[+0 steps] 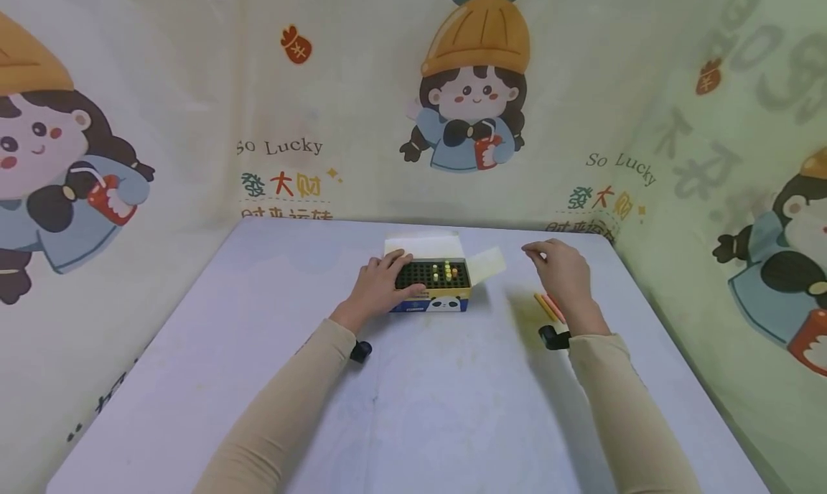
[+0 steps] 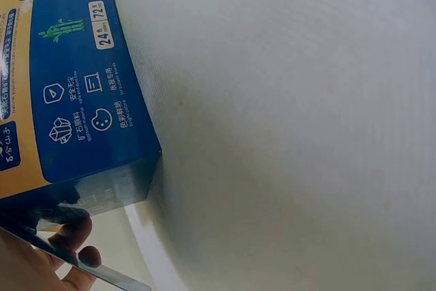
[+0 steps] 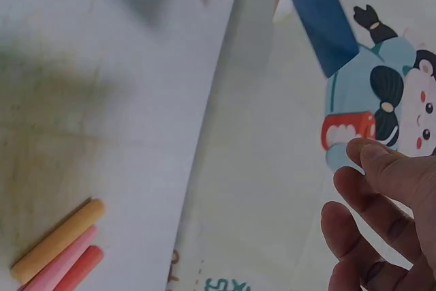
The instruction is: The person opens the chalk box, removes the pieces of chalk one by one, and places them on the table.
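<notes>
A blue and yellow chalk box (image 1: 420, 305) with a panda on its front stands on the table, its white lid and right flap folded open. Inside, a dark grid of holes (image 1: 416, 273) holds several yellow and orange chalk sticks (image 1: 448, 270) toward the right. My left hand (image 1: 382, 282) grips the box's left end, thumb along the front top edge. In the left wrist view its fingers (image 2: 75, 233) show beside the left flap. My right hand (image 1: 561, 275) is raised right of the box, thumb and index fingertip together, nothing visible between them, the other fingers loosely bent.
Orange, pink and red chalk sticks (image 3: 58, 247) lie side by side on the table beneath the right hand. The white-covered table (image 1: 452, 393) meets a cartoon-printed cloth wall (image 1: 362, 92) at the back and sides. The box's right flap (image 1: 487, 266) sticks out toward the right hand.
</notes>
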Tool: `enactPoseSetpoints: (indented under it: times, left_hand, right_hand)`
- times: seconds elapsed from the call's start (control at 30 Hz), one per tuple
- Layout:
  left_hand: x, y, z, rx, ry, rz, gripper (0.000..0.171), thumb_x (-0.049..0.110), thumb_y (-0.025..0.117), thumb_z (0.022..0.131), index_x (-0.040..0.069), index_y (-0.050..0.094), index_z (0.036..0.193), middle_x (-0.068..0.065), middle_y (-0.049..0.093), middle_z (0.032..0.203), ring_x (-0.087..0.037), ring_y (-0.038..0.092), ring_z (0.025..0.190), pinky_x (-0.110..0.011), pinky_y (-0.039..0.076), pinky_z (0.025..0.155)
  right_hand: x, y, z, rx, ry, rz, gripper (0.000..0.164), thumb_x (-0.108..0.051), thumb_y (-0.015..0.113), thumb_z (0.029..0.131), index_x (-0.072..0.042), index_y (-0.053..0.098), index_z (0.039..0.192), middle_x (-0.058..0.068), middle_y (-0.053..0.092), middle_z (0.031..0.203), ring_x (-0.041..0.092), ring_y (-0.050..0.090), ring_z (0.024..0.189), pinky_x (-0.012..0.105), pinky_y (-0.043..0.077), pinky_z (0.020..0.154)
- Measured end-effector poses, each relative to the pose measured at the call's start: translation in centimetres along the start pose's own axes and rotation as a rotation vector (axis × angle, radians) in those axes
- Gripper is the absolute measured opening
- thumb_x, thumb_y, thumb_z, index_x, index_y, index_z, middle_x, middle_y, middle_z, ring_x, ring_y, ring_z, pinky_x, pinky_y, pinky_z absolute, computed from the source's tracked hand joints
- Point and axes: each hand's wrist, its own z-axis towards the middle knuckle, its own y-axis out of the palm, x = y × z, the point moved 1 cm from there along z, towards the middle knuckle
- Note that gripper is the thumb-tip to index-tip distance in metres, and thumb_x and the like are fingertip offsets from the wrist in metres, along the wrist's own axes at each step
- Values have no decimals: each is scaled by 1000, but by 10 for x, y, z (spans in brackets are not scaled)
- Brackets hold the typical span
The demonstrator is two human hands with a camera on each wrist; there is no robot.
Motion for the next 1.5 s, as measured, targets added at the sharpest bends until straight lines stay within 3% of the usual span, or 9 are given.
enactPoseSetpoints:
  times: [0.5,0.9,1.5]
  left_hand:
    - [-2,1,1,0,4,-15,89,84,32,80,31,28,151,2,21,157,-36,36,127,-54,34,100]
    - [-3,2,1,7,21,-27,87,82,34,81,30,28,151,3,23,157,-37,37,127,-55,35,99]
    - [-3,1,1,-9,10,-51,87,82,34,81,31,27,151,6,20,158,-35,35,128,-55,33,101]
  right_hand:
    - [-38,-1,4,93,-73,10,16,-22,65,93,-18,75,105,6,70,99,23,62,71,40,49,59]
    - [-81,0,3,13,-95,53,18,-24,63,94,-18,75,107,3,69,101,22,63,80,39,51,65]
    - [-108,44,-1,-84,-132,49,17,-26,64,93,-19,75,105,1,70,98,19,65,77,36,53,61]
